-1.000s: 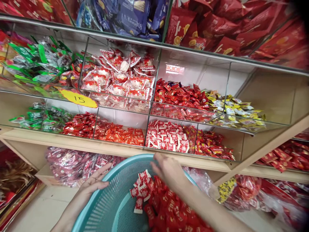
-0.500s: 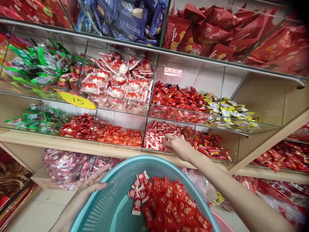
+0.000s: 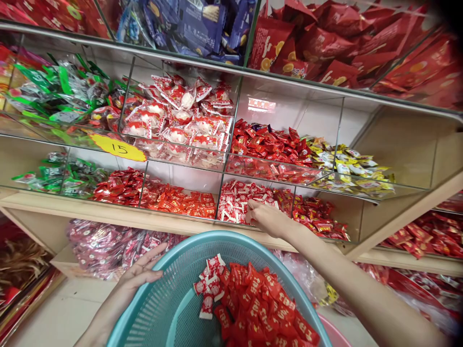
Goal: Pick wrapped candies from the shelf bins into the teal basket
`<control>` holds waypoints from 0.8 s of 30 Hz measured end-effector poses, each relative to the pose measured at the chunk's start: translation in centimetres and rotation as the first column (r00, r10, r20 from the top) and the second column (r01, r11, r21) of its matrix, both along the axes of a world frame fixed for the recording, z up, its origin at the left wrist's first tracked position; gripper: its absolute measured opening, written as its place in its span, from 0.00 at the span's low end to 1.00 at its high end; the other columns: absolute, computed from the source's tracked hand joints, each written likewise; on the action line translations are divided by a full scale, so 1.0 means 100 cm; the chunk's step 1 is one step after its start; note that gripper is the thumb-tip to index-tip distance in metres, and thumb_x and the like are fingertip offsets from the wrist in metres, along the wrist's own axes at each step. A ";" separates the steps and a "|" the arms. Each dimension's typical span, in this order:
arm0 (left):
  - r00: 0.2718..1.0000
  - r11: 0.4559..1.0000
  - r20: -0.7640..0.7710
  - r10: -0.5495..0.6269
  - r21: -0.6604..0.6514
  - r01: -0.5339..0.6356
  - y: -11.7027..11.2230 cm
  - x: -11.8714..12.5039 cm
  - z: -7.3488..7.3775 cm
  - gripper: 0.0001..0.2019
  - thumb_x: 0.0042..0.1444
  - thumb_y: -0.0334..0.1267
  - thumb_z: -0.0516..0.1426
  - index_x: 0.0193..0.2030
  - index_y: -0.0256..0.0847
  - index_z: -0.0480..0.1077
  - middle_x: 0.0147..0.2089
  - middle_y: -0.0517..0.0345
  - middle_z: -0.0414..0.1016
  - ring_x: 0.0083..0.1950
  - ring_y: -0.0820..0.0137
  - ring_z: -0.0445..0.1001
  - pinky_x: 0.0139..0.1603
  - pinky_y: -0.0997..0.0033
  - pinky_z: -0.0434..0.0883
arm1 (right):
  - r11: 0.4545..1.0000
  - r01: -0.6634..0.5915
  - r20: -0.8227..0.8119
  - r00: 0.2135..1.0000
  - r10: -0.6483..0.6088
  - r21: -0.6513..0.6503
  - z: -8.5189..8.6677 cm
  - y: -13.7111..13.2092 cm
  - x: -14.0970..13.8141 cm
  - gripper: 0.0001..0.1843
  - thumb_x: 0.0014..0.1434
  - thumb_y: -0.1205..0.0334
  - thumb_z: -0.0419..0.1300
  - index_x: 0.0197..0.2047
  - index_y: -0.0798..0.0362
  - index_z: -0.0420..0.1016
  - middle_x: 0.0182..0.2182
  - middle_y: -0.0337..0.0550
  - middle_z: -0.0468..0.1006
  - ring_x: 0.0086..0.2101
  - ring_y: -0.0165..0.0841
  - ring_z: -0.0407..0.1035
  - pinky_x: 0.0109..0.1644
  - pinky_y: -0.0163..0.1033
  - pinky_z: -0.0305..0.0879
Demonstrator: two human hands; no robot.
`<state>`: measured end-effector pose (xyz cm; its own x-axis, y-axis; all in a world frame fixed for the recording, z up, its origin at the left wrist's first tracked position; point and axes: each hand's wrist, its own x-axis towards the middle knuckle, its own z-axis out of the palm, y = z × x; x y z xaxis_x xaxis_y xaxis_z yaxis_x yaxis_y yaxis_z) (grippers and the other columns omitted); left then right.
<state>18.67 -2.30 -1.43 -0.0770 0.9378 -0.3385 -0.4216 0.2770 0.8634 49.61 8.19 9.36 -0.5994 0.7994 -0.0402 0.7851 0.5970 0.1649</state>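
Note:
A teal plastic basket [image 3: 170,299] sits low in front of me, holding a heap of red candies [image 3: 260,308] and a few red-and-white ones [image 3: 210,284]. My left hand [image 3: 139,272] rests against the basket's left rim with its fingers stretched out. My right hand [image 3: 265,217] reaches into the lower glass bin of red-and-white wrapped candies [image 3: 238,202], its fingers curled down into the pile. What the fingers hold, if anything, is hidden.
Glass-fronted bins fill the shelf: green packets [image 3: 54,91], white-and-red packets [image 3: 181,115], red candies [image 3: 267,144], yellow ones [image 3: 347,164]. A yellow tag marked 15 [image 3: 117,147] hangs on the glass. Bagged sweets [image 3: 104,241] lie under the wooden ledge [image 3: 108,214]. A pink rim [image 3: 334,332] shows beneath the basket.
My right hand rose from above the basket into the red-and-white candy bin and has settled lower into the pile. My left hand has stayed on the rim.

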 end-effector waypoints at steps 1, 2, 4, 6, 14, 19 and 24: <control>1.000 1.000 0.005 0.000 -0.002 0.000 0.000 0.000 0.000 0.22 0.33 0.35 0.65 0.41 0.49 0.74 0.48 0.64 0.76 0.63 0.54 0.54 0.60 0.59 0.60 | 1.000 0.005 -0.002 1.000 -0.005 0.004 0.001 0.000 0.000 0.11 0.57 0.71 0.51 0.32 0.53 0.74 0.35 0.42 0.67 0.33 0.28 0.64 0.30 0.32 0.49; 1.000 1.000 0.006 0.000 -0.001 0.000 0.000 0.000 0.000 0.23 0.34 0.35 0.65 0.42 0.49 0.74 0.48 0.64 0.76 0.63 0.54 0.55 0.60 0.59 0.59 | 1.000 0.009 -0.007 1.000 -0.009 0.007 0.002 -0.001 0.000 0.11 0.57 0.71 0.51 0.32 0.53 0.74 0.35 0.42 0.67 0.33 0.27 0.65 0.30 0.32 0.49; 1.000 1.000 0.000 -0.001 0.007 0.001 0.000 0.000 0.000 0.24 0.34 0.35 0.65 0.44 0.49 0.74 0.49 0.63 0.75 0.63 0.53 0.55 0.61 0.58 0.58 | 1.000 0.014 -0.013 1.000 -0.014 0.020 0.004 -0.002 0.001 0.11 0.57 0.72 0.51 0.32 0.54 0.74 0.35 0.42 0.67 0.33 0.27 0.65 0.30 0.32 0.49; 1.000 1.000 -0.004 -0.006 0.019 0.006 -0.001 0.000 0.000 0.24 0.36 0.34 0.64 0.45 0.49 0.73 0.51 0.63 0.74 0.63 0.53 0.54 0.61 0.58 0.59 | 0.999 0.017 -0.011 1.000 -0.016 0.040 0.007 -0.003 0.004 0.11 0.57 0.71 0.51 0.31 0.54 0.74 0.34 0.42 0.67 0.31 0.27 0.64 0.29 0.32 0.49; 1.000 1.000 0.001 -0.028 0.007 0.028 -0.002 0.001 0.002 0.30 0.36 0.35 0.64 0.51 0.47 0.69 0.52 0.59 0.73 0.58 0.50 0.64 0.58 0.57 0.62 | 0.991 0.010 -0.272 0.962 0.027 0.134 0.023 -0.014 0.018 0.11 0.61 0.66 0.49 0.36 0.53 0.73 0.35 0.42 0.66 0.33 0.27 0.64 0.35 0.31 0.55; 0.999 0.999 0.015 -0.049 -0.002 0.049 -0.003 0.002 0.005 0.32 0.36 0.36 0.64 0.54 0.49 0.67 0.53 0.60 0.72 0.54 0.53 0.68 0.54 0.60 0.67 | 0.996 -0.043 -0.480 0.874 0.073 0.073 0.010 -0.046 -0.011 0.11 0.63 0.62 0.48 0.37 0.52 0.71 0.35 0.41 0.67 0.34 0.27 0.64 0.37 0.31 0.57; 0.997 0.997 0.031 -0.072 -0.034 0.073 -0.007 0.003 0.012 0.37 0.36 0.34 0.64 0.57 0.48 0.63 0.53 0.54 0.72 0.53 0.54 0.70 0.54 0.58 0.66 | 0.998 -0.002 -0.320 0.947 -0.020 -0.066 -0.035 -0.063 -0.042 0.11 0.63 0.63 0.46 0.34 0.53 0.69 0.33 0.41 0.68 0.31 0.28 0.66 0.31 0.32 0.56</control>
